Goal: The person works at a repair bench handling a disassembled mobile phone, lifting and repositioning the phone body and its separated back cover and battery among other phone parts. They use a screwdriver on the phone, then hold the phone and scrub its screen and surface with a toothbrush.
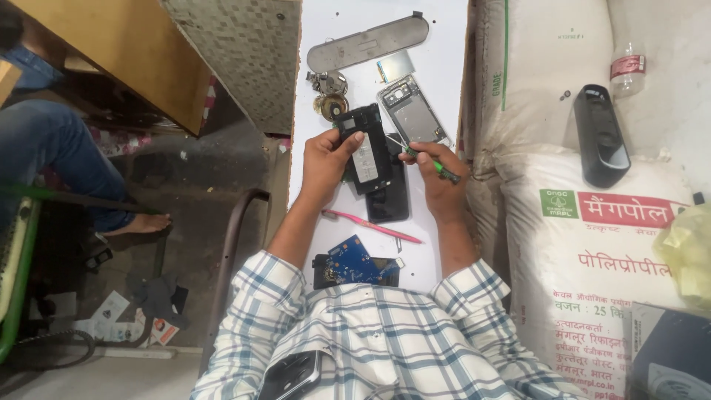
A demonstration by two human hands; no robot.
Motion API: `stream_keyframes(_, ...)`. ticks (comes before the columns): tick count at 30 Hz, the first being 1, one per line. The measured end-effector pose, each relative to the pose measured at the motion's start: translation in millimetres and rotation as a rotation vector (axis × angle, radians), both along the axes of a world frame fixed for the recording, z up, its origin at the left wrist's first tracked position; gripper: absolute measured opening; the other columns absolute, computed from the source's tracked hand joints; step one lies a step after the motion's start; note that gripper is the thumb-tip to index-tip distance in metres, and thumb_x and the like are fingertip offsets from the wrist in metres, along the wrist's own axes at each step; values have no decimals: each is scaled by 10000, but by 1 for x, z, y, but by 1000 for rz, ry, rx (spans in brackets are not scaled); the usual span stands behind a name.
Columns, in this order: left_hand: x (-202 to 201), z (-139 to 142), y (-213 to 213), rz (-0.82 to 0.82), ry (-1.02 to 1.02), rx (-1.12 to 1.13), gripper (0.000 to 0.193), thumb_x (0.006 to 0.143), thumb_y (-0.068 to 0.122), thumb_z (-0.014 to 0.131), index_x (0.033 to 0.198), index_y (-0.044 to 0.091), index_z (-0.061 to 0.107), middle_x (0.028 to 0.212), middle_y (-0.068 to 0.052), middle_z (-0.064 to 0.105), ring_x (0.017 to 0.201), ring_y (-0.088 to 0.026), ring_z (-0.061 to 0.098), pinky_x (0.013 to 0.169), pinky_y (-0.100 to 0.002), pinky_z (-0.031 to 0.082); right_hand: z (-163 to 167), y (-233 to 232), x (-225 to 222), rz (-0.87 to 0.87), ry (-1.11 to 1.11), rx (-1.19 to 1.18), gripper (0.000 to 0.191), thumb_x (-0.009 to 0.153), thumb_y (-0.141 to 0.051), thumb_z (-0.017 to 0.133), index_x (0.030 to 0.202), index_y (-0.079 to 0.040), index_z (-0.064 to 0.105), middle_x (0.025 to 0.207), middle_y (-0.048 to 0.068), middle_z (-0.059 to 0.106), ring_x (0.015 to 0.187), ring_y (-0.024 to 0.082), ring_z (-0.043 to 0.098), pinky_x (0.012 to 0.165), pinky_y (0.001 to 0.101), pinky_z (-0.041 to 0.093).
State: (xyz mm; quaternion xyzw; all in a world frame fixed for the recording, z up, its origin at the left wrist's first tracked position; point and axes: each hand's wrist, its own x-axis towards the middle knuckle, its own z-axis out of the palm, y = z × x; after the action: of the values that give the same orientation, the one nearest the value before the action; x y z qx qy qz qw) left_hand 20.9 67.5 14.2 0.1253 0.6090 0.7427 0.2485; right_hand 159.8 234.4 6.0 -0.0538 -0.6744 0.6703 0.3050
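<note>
An opened phone (364,148) is gripped by the left hand (326,159); a green screwdriver (437,166), pinched in the right hand (437,181), apparently meets it and could slip, gouging circuitry.

Bright, even daylight; soft shadows; sharp centre; wide-angle bending at the edges.

White bench (444,44) bears grey cover (368,43), pink tool (370,225).

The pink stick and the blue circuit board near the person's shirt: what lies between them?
Just bare white table; the pink stick and blue circuit board lie apart, per the head view.
</note>
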Motion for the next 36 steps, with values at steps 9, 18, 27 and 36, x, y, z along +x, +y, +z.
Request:
stream_keyframes(9, 1, -2, 24, -38, 16, 104, 212, 984, 204, 713, 985, -4, 755, 774, 26, 694, 647, -32, 573, 576, -217, 482, 3, -3, 0, -39, 34, 190, 186, 1042, -63, 625, 1187, 45, 668, 1134, 99, 657, 1064, 156, 678, 957, 273, 546)
stream_keyframes(18, 1, -12, 17, -71, 143, 115, 274, 1047, 243, 686, 1048, -26, 736, 845, 33, 672, 749, -25, 522, 652, -216, 454, 1, -5, 2, -104, 16, 251, 178, 1032, -66, 637, 1168, 35, 694, 1092, 108, 713, 1007, 146, 661, 889, 254, 531)
stream_keyframes(27, 1, -7, 17, -48, 81, 218, 267, 1027, 223, 680, 1110, -25, 730, 915, 16, 716, 804, -30, 586, 720, -211, 507, -1, -10, -4, -96, 74, 104, 402, 1123, -328, 544, 1349, 2, 583, 1297, 164, 698, 1133, 184, 689, 987, 303, 574)
stream_keyframes(36, 1, -8, 17, -85, 114, 196, 208, 1007, 166, 702, 1093, -20, 737, 934, -9, 737, 817, -44, 633, 730, -217, 539, -6, -10, -6, -4, -108, 170, 504, 961, -94, 778, 1406, -6, 559, 1203, 155, 681, 1023, 125, 659, 885, 253, 563)
